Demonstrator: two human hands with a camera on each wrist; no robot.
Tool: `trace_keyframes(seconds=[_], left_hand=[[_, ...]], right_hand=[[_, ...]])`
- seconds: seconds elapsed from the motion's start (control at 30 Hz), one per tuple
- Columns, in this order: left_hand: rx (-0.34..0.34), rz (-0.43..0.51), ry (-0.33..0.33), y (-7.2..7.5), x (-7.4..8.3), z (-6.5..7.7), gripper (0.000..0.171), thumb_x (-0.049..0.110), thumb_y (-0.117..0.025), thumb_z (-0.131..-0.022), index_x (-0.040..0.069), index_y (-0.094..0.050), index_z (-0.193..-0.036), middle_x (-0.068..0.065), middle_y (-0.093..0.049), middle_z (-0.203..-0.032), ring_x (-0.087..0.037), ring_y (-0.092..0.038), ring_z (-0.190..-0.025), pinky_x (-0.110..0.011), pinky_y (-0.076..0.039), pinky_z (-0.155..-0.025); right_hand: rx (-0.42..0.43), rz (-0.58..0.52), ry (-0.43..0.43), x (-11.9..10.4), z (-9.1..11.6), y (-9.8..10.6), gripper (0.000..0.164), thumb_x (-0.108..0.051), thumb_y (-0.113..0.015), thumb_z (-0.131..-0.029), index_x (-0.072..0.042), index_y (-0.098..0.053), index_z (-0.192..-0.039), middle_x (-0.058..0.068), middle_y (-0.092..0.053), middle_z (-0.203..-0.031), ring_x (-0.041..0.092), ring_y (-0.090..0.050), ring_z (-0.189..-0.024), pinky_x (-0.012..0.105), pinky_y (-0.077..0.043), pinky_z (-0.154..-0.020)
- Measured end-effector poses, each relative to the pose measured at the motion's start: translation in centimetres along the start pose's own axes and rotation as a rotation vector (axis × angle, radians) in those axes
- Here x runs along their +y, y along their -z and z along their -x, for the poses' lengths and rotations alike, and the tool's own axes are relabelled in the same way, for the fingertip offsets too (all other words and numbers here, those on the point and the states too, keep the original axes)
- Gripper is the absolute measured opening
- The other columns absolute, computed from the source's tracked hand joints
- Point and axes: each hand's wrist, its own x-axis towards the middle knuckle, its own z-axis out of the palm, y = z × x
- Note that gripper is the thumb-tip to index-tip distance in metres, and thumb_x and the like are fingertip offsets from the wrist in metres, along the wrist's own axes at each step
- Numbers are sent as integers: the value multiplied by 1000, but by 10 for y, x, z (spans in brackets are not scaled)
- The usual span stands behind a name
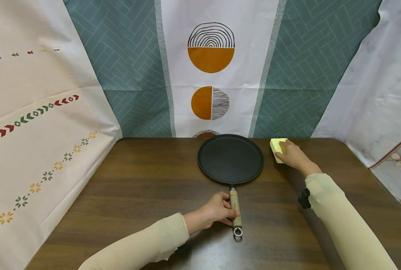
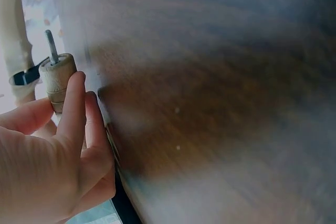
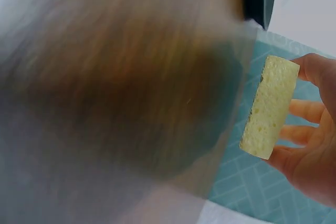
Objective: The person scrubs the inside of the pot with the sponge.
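Observation:
A flat black round pan [image 1: 230, 159] lies toward the back of the wooden table, its wooden handle [image 1: 235, 207] pointing to the front. My left hand [image 1: 217, 210] pinches this handle between thumb and fingers, near the end with the metal ring [image 1: 238, 232]. In the left wrist view, the left hand [image 2: 63, 145] has its fingers at the handle's butt [image 2: 59, 77]. To the right of the pan, my right hand [image 1: 293, 154] grips a pale yellow sponge [image 1: 277, 150]. The right wrist view shows the porous sponge [image 3: 270, 107] between thumb and fingers of the right hand [image 3: 315, 129].
The brown wooden table [image 1: 136, 195] ends just behind the pan and sponge, against a hanging teal and white patterned cloth [image 1: 132, 75]. A cream embroidered cloth [image 1: 45, 131] borders the left side. A pale cloth [image 1: 382, 101] hangs on the right.

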Motion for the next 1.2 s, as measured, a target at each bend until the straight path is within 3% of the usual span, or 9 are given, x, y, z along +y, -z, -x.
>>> trace_keyframes(seconds=[0.23,0.6,0.97,1.2], left_hand=[[1,-10,0,0,0,0,57,-17,-67,-78,-9,-37,-127,-18,-48,-94,-26,-62,-73,-42,-61,-65],[-1,-17,9,-1,1,-1,58,-17,-66,-78,-9,-36,-127,-17,-48,-93,-25,-61,-73,-41,-61,-64],[1,-24,8,1,0,-3,58,-17,-67,-78,-9,-36,-127,-17,-49,-92,-24,-61,-71,-41,-61,-64],[-8,-27,17,1,2,-2,56,-17,-67,-78,-8,-37,-125,-18,-48,-93,-26,-60,-72,-41,-61,-64]], right_hand=[[17,-26,24,-17,-12,-4,61,-20,-52,-96,18,-30,-139,44,-18,-144,59,-31,-126,63,-36,-98],[-14,-96,71,-42,-29,-12,61,-22,-51,-99,13,-29,-143,38,-16,-149,54,-18,-136,64,-21,-111],[-28,-133,151,-70,-47,-31,58,-20,-54,-97,11,-33,-142,34,-19,-150,51,-22,-136,61,-25,-111],[-84,-155,177,-75,-53,-43,59,-18,-55,-96,9,-33,-143,33,-18,-151,49,-21,-137,60,-24,-112]])
